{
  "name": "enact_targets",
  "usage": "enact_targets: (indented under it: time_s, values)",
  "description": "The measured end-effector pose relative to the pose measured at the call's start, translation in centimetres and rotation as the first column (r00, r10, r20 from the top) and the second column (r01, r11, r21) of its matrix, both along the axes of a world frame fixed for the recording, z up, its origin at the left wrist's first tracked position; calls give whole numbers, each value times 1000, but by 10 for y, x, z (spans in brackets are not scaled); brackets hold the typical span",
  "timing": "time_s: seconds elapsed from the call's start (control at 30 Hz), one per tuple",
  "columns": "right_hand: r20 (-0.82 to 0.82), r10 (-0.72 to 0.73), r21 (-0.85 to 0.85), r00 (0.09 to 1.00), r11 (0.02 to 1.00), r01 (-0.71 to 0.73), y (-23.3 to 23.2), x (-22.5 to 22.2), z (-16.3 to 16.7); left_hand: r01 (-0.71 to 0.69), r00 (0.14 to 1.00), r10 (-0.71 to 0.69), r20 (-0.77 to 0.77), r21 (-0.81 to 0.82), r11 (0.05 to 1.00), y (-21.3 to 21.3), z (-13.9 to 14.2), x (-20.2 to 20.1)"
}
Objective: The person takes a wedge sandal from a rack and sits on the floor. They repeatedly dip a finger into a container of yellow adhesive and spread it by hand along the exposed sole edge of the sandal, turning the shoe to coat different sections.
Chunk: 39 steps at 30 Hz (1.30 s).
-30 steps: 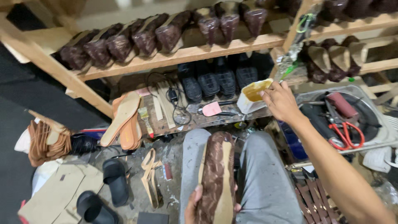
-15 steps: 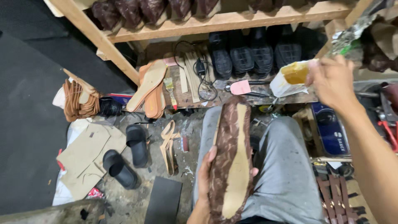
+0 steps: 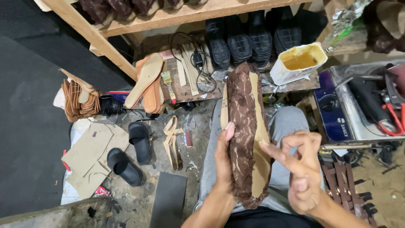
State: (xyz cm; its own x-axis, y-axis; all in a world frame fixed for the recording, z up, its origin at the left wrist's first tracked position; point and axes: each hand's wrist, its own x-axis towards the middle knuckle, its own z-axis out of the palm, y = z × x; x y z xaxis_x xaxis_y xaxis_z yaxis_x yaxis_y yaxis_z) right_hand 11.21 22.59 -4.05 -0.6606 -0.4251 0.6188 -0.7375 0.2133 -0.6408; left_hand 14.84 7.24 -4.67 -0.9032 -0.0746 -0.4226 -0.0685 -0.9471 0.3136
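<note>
Centrally, in the lower middle of the frame, the left hand (image 3: 223, 158) grasps a long shoe insole (image 3: 249, 131) from its left edge, thumb lying along the dark covering. The insole is an elongated, foot-shaped board of pale tan card, wrapped along its left side and lower end in brown lace fabric (image 3: 241, 126) with an open, knotted texture and ragged edges. It stands nearly upright over the person's lap, which is clad in grey cloth (image 3: 291, 126). The right hand (image 3: 301, 169) is at the insole's right edge, fingers half curled, one fingertip touching the tan board; it grips nothing. Above, at upper right, a white, squared plastic tub (image 3: 297, 63) holding amber, glossy adhesive sits on the edge of a rough wooden bench (image 3: 185, 90). On the same bench lie a pair of tan insoles (image 3: 147, 82) with orange rims, a small brush (image 3: 167, 82), pale strips and a coiled black cable (image 3: 200, 63). Behind them, black ribbed soles (image 3: 249, 38) stand in a row beneath a bare timber shelf (image 3: 190, 14). At right, a blue and steel appliance (image 3: 341, 114) carries red-handled scissors (image 3: 392, 118). At left, a bundle of brown straps (image 3: 78, 101) rests near flat cardboard pieces (image 3: 90, 156). Two black slide sandals (image 3: 130, 154) lie on the gritty concrete floor (image 3: 135, 198), just beside a loose tan strap piece (image 3: 172, 141).
</note>
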Motion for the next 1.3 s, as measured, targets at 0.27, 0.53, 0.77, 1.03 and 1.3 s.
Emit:
enact_targets:
  time_s: [0.27, 0.53, 0.77, 1.03, 1.3]
  values:
    - [-235, -49, 159, 971, 983, 89, 4, 9, 7, 87, 994, -87, -72, -7, 996, 8, 11, -1]
    - [-262, -41, 142, 964, 987, 81, 3, -2, 11, 89, 996, -89, -29, -7, 996, 8, 14, 2]
    - [-275, 4, 181, 962, 982, 48, 4, -7, 14, 110, 991, -108, -82, 9, 994, 6, 8, 0]
    - [-374, 19, 187, 927, 981, 55, 3, -10, 14, 132, 991, -131, -36, 34, 991, 5, 11, -2]
    - [-395, -25, 208, 918, 971, 116, 2, -6, 18, 202, 976, -195, -95, 76, 976, 6, 10, 0]
